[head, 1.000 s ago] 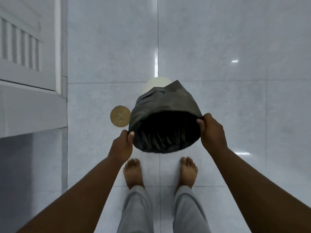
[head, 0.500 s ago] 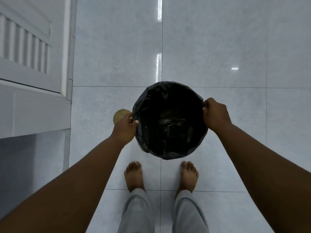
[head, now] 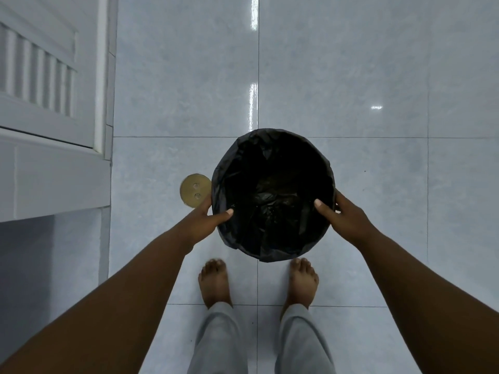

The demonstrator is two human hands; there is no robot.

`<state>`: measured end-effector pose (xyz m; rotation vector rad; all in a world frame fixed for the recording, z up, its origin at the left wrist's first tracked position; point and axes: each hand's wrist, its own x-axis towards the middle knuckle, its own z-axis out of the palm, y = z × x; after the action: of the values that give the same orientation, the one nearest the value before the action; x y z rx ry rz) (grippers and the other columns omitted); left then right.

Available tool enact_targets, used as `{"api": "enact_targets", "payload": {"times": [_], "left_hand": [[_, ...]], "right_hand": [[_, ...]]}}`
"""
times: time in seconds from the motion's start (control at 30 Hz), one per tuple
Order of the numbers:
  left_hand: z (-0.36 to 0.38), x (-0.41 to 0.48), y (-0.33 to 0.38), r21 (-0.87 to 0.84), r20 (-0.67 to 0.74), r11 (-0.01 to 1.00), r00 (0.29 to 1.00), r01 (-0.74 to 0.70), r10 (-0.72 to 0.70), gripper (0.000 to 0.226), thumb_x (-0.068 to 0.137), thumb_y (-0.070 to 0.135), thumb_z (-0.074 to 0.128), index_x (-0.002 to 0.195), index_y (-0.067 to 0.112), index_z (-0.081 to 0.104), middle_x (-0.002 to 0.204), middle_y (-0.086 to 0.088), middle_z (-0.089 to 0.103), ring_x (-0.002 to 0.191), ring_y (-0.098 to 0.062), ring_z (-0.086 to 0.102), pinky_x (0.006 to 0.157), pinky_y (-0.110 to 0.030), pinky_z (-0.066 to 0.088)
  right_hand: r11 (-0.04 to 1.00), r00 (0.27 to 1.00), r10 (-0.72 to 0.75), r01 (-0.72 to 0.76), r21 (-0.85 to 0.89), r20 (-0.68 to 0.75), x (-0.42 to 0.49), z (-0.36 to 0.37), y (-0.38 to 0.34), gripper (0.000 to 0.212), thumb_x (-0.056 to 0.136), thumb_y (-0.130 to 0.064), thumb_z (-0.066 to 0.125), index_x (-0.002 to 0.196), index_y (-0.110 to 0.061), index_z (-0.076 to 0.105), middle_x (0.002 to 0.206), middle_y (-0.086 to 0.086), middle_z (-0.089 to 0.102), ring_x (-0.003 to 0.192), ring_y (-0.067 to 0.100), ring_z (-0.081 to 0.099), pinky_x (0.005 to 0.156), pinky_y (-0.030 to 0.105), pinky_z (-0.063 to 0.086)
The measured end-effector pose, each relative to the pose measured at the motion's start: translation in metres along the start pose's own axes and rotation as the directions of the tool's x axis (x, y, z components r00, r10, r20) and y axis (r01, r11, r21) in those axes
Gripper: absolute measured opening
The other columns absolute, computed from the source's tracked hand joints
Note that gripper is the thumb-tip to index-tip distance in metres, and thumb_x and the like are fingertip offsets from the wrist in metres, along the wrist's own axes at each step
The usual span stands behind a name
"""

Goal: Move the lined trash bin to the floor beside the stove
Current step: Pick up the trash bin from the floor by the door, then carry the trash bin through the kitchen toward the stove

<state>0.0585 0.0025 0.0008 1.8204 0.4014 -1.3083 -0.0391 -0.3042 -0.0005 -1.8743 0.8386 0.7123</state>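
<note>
The trash bin (head: 272,168), round and lined with a black plastic bag, is upright with its mouth facing up at me, just ahead of my bare feet. My left hand (head: 208,220) grips its left rim, thumb hooked inside over the liner. On the right rim my right hand (head: 343,217) holds the same way, thumb inside. The bin's own wall is hidden under the bag. I cannot tell whether its base touches the floor. No stove is in view.
Glossy pale grey floor tiles (head: 378,76) spread ahead and to the right. A round brass floor drain cover (head: 195,190) lies just left of the bin. A white louvred cabinet door (head: 48,76) and a white ledge (head: 54,179) fill the left side.
The bin was tilted with its mouth toward me; it has turned upright, mouth up. My thumbs have shifted to inside the rim. The drain cover shows more fully now.
</note>
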Motion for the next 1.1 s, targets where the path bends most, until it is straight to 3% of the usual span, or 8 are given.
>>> {"api": "enact_targets", "payload": {"times": [0.23,0.33,0.47,0.63,0.7,0.93,1.03,1.1], "left_hand": [[-0.013,-0.068,0.043,-0.169,-0.018,0.972,0.986,-0.165,0.164,0.061,0.1,0.033,0.056,0.154,0.042,0.029,0.141,0.016,0.049,0.132,-0.01,0.044,0.105,-0.027,0.036],[-0.022,-0.128,0.079,-0.212,-0.042,0.952,0.975,-0.222,0.218,0.05,0.094,0.044,0.062,0.139,0.05,0.041,0.143,0.013,0.052,0.133,-0.011,0.05,0.11,-0.029,0.04],[-0.033,-0.224,0.143,-0.236,-0.076,0.926,0.955,-0.296,0.286,0.058,0.099,0.039,0.057,0.152,0.044,0.035,0.146,0.012,0.053,0.12,0.001,0.056,0.095,-0.019,0.049],[-0.049,-0.349,0.234,-0.216,-0.089,0.887,0.913,-0.408,0.399,0.076,0.087,0.061,0.063,0.155,0.044,0.034,0.153,0.012,0.049,0.141,-0.015,0.046,0.119,-0.041,0.035],[-0.056,-0.392,0.269,-0.198,-0.104,0.858,0.881,-0.473,0.462,0.08,0.081,0.067,0.06,0.154,0.046,0.034,0.154,0.012,0.049,0.142,-0.017,0.044,0.12,-0.044,0.033],[-0.071,-0.508,0.378,-0.175,-0.171,0.685,0.707,-0.708,0.687,0.099,0.068,0.08,0.061,0.155,0.039,0.037,0.146,0.012,0.054,0.135,-0.015,0.049,0.106,-0.029,0.04],[-0.074,-0.539,0.41,-0.173,-0.188,0.63,0.653,-0.757,0.733,0.082,0.08,0.076,0.054,0.152,0.039,0.042,0.143,0.012,0.059,0.133,-0.014,0.053,0.111,-0.034,0.04],[-0.075,-0.555,0.429,-0.178,-0.197,0.589,0.615,-0.788,0.763,0.072,0.086,0.071,0.052,0.148,0.036,0.05,0.134,0.014,0.066,0.127,-0.011,0.058,0.111,-0.035,0.042]], "right_hand": [[0.983,0.998,-0.052,0.044,0.179,0.04,-0.051,-0.04,-0.05,0.064,0.08,-0.069,0.055,0.139,-0.048,0.043,0.142,-0.008,0.053,0.13,0.022,0.049,0.107,0.048,0.042],[0.968,0.995,-0.093,0.084,0.235,0.024,-0.102,-0.071,-0.094,0.06,0.077,-0.073,0.057,0.134,-0.056,0.045,0.137,-0.014,0.056,0.126,0.018,0.053,0.105,0.047,0.044],[0.945,0.985,-0.164,0.174,0.277,-0.06,-0.188,-0.126,-0.165,0.061,0.079,-0.068,0.057,0.136,-0.055,0.043,0.128,-0.02,0.054,0.12,0.011,0.051,0.104,0.037,0.043],[0.903,0.957,-0.255,0.288,0.321,-0.14,-0.289,-0.201,-0.25,0.06,0.08,-0.071,0.055,0.137,-0.053,0.045,0.132,-0.019,0.055,0.124,0.011,0.051,0.107,0.038,0.041],[0.881,0.941,-0.296,0.334,0.335,-0.162,-0.321,-0.23,-0.281,0.063,0.078,-0.076,0.054,0.136,-0.054,0.046,0.137,-0.018,0.054,0.126,0.012,0.051,0.109,0.04,0.04],[0.78,0.833,-0.507,0.553,0.292,-0.222,-0.407,-0.315,-0.373,0.07,0.076,-0.083,0.045,0.139,-0.052,0.043,0.143,-0.011,0.052,0.131,0.017,0.049,0.11,0.048,0.039],[0.71,0.76,-0.596,0.65,0.271,-0.26,-0.437,-0.34,-0.404,0.081,0.076,-0.084,0.042,0.144,-0.041,0.042,0.144,-0.008,0.051,0.13,0.016,0.049,0.109,0.042,0.041],[0.675,0.724,-0.632,0.689,0.263,-0.276,-0.452,-0.354,-0.42,0.079,0.082,-0.078,0.036,0.147,-0.033,0.041,0.14,-0.008,0.051,0.124,0.015,0.05,0.096,0.029,0.045]]}}
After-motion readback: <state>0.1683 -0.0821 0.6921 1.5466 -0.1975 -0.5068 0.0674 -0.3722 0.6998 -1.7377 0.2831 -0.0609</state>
